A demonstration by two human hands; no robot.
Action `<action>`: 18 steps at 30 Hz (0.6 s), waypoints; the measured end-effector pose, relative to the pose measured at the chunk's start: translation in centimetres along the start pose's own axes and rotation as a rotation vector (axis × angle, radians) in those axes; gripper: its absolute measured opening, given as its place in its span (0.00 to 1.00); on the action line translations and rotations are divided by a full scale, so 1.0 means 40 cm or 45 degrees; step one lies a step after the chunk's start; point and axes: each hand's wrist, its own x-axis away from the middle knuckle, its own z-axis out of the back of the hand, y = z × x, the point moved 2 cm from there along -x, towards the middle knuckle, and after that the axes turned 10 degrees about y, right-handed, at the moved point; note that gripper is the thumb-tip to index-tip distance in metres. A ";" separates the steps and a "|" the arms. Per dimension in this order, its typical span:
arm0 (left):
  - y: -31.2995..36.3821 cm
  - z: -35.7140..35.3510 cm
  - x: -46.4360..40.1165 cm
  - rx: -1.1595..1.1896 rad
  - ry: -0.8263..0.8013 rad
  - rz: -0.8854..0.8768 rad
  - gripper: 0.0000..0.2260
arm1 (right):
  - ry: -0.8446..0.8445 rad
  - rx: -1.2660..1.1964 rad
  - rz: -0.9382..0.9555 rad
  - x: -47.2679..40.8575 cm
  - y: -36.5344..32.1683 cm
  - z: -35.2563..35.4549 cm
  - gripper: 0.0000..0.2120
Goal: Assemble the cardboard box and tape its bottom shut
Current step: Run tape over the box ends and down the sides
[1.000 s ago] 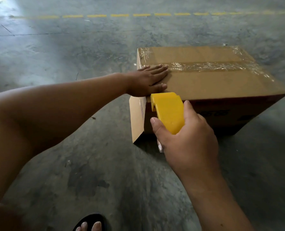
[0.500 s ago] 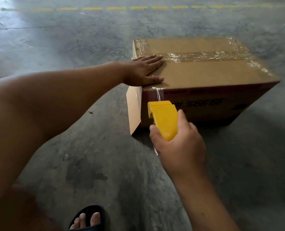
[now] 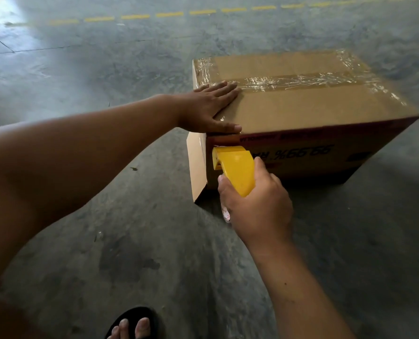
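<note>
Since half a second back, dispenser is sitting a bit further up the near box wall, closer under the top edge; left hand is staying put on the box top.

Floor is grey concrete, scuffed and patchy, with darker stains in the foreground. Dashed yellow line is running across the far side, and thin joint lines are crossing the slab at far left. Glare is showing at top left. No tabletop here, everything is sitting on the floor.

Box is standing on the floor right of centre, print on its near wall reading upside down. Its upward face is closed, with clear tape lying wrinkled along the centre seam and more tape at the corners. One loose flap is sticking out at the near left corner, hanging down toward the floor. Box inside is not visible.

Left hand is lying flat, fingers spread open, pressing on the top at the near left corner, gripping nothing. Right hand is wrapped closed around the yellow dispenser, its nose touching the near wall just below the top edge, beside the flap. Bit of tape roll is peeking out under the right hand.

Foot in a black sandal is showing at the bottom edge.
</note>
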 end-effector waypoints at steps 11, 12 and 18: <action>0.044 -0.009 0.015 -0.093 -0.038 0.036 0.56 | -0.106 0.008 -0.275 -0.067 -0.003 -0.032 0.23; 0.048 -0.014 0.016 -0.106 -0.041 0.022 0.56 | -0.133 0.000 -0.304 -0.060 0.011 -0.040 0.22; 0.041 -0.005 0.011 -0.098 -0.047 0.041 0.55 | -0.030 -0.103 -0.200 -0.033 0.032 -0.030 0.28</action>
